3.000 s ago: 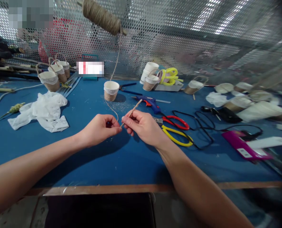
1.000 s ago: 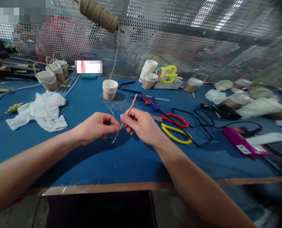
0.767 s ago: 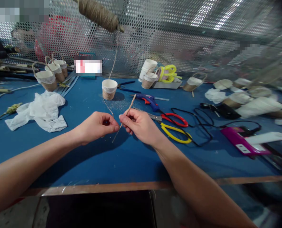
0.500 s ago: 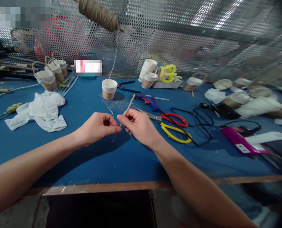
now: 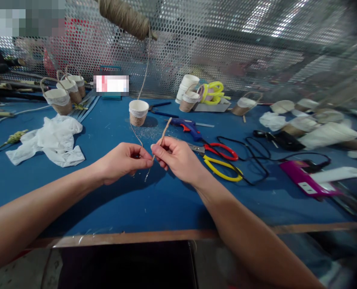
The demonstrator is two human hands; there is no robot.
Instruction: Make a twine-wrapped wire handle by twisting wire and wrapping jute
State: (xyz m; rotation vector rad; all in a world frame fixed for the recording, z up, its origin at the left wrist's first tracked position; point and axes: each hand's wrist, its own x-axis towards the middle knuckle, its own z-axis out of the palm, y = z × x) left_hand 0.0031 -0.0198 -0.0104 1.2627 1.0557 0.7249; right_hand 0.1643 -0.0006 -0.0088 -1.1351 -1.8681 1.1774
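My left hand (image 5: pixel 128 160) pinches the lower part of a thin, twine-wrapped wire (image 5: pixel 166 130), fingertips close to my right hand (image 5: pixel 175 156). The right hand is closed on the same piece higher up, and its wrapped end sticks up past the fingers. A thin bare end (image 5: pixel 147 175) hangs below the left fingertips. Twine (image 5: pixel 146 72) runs down from a hanging spool (image 5: pixel 124 18), passes behind a small cup (image 5: pixel 138 114) with a white rim and brown base, and comes to the left hand.
Scissors (image 5: pixel 220 160) with red and yellow handles and a blue glue gun (image 5: pixel 187 126) lie right of my hands. Pliers (image 5: pixel 160 110) rest behind. White cloth (image 5: pixel 53 140) lies left, near handled cups (image 5: pixel 58 102). A purple power strip (image 5: pixel 311 178) is at right.
Both hands stay nearly in place. The right fingertips have shifted slightly right, and the thin lower end of the wire has swung a little to the right.
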